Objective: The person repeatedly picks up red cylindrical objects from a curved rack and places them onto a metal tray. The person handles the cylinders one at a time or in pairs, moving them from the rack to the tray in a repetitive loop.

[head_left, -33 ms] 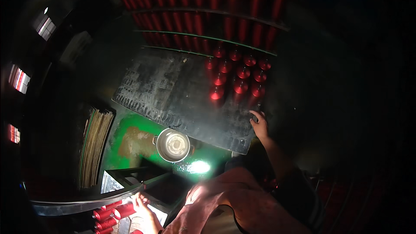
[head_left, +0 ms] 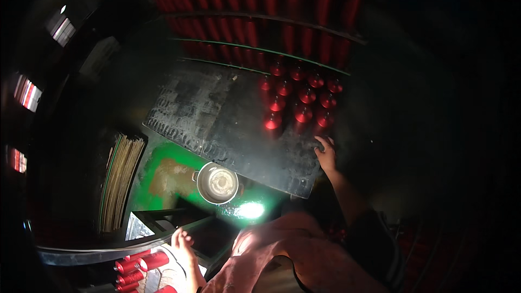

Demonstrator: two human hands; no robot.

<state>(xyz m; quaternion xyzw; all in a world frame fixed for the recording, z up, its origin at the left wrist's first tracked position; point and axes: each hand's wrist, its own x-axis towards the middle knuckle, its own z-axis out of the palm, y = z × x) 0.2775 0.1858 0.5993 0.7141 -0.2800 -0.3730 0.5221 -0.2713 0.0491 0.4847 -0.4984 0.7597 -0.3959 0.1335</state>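
Observation:
My right hand (head_left: 325,153) hovers by the right edge of a dark, scuffed tabletop (head_left: 239,130), its thumb and fingers apart and nothing between them. Just beyond it stand several shiny red cylinders (head_left: 272,120) with tapered tops, upright in rows. At the lower left, my left hand (head_left: 183,240) is raised beside a curved metal rim (head_left: 97,258), its fingers loosely bent and holding nothing that I can see. More red cylinders (head_left: 154,261) lie on their sides on a brightly lit surface next to that hand.
A round metal pot (head_left: 217,183) with side handles sits on the green floor (head_left: 163,164). To its left is a stack of thin boards (head_left: 121,182). Behind the tabletop, a rack (head_left: 260,16) carries several rows of red cylinders. A dark frame (head_left: 184,222) stands near my left hand.
My left hand has lifted slightly up and to the right, away from the lying red cylinders. My right hand keeps nearly the same place, while the whole view has shifted a little.

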